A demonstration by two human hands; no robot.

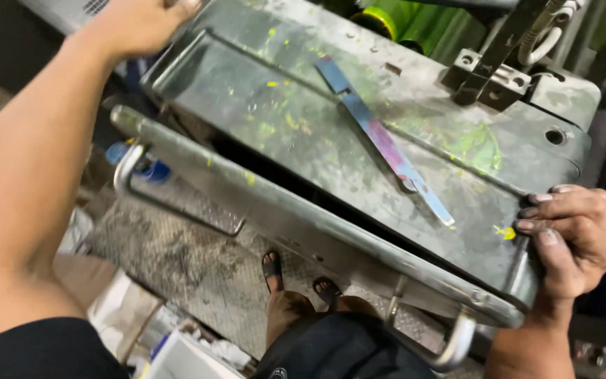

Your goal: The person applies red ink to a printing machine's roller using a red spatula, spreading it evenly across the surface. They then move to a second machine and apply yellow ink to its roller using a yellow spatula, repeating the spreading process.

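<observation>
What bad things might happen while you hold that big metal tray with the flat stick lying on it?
The tray is tilted, so the loose flat metal strip might slide off toward the sandalled feet below. The right hand curls its fingers over the tray's edge near the metal bar, where they could get pinched. Paint smears may make the grip of the left hand slippery.

A flat blade lies on the metal tray, left of the right-hand fingers; rollers, seemingly, behind.
</observation>
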